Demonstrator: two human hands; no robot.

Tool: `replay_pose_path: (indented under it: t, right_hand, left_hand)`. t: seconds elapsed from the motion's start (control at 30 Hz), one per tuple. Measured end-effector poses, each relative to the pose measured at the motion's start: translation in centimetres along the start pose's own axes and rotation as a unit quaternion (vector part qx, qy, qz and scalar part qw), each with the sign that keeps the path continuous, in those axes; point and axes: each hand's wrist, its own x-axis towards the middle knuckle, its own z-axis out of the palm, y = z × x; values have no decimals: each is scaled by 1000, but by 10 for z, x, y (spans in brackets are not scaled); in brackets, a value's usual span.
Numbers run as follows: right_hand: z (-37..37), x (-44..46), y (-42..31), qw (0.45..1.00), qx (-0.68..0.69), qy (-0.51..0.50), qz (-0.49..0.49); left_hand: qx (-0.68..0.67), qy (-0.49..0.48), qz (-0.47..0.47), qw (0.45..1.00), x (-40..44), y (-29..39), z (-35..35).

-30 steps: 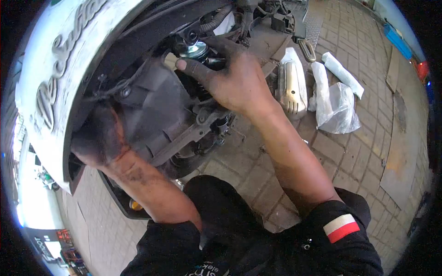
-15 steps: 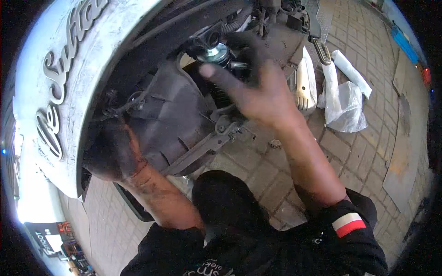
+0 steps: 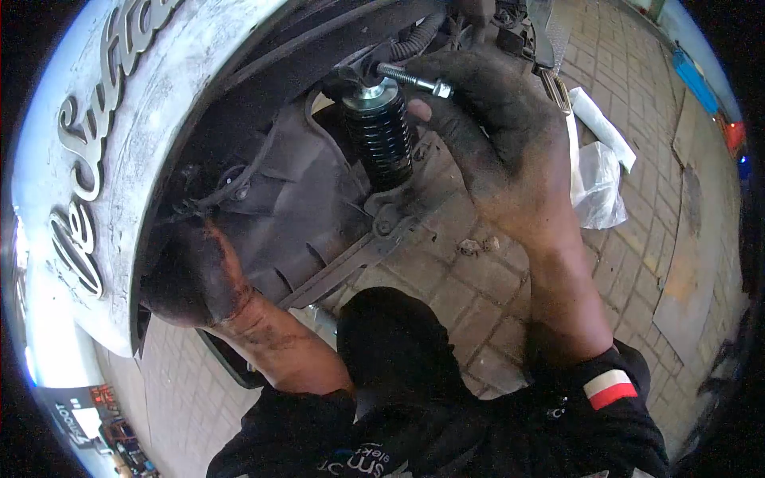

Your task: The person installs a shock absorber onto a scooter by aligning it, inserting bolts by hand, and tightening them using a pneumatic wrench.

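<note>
My right hand [image 3: 506, 119], darkened with grime, is beside the top of a shock absorber [image 3: 378, 139] with a black coil spring and a silver cap. A silver flange-head bolt [image 3: 410, 80] lies between its thumb and fingers, the threaded end at the eye above the cap. Just how the fingers press on the bolt is partly hidden. My left hand [image 3: 187, 271] reaches under the edge of the pale body panel [image 3: 163, 103], close to a dark plastic liner [image 3: 303, 183]. Its fingers are lost in shadow, so what they touch cannot be seen.
Raised script lettering [image 3: 84, 151] runs along the pale panel. A metal bracket [image 3: 382, 227] edges the liner. On the brick paving [image 3: 430, 279] lie a clear plastic bag [image 3: 602, 187] and a white wrapped roll [image 3: 602, 127]. Flat boards [image 3: 685, 271] lie at the right.
My right hand has moved right and back from the shock absorber, uncovering its spring and the bolt. The bolt now points at the upper eye. My left hand stays nearly where it was.
</note>
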Motion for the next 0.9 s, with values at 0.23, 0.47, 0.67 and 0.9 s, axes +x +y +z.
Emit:
replay_pose_path:
  t: [0.23, 0.47, 0.67, 0.9]
  right_hand:
    - [-3, 7, -9, 996, -57, 6, -67]
    - [8, 17, -42, 999, 32, 6, 30]
    - [8, 7, -23, 988, -153, 19, -25]
    - [26, 5, -20, 973, -228, 6, 15]
  left_hand:
    - [244, -12, 136, 960, -3, -2, -9]
    - [608, -10, 373, 701, -2, -2, -16]
    - [705, -8, 391, 591, -2, 5, -23]
    - [663, -28, 257, 702, -26, -7, -17]
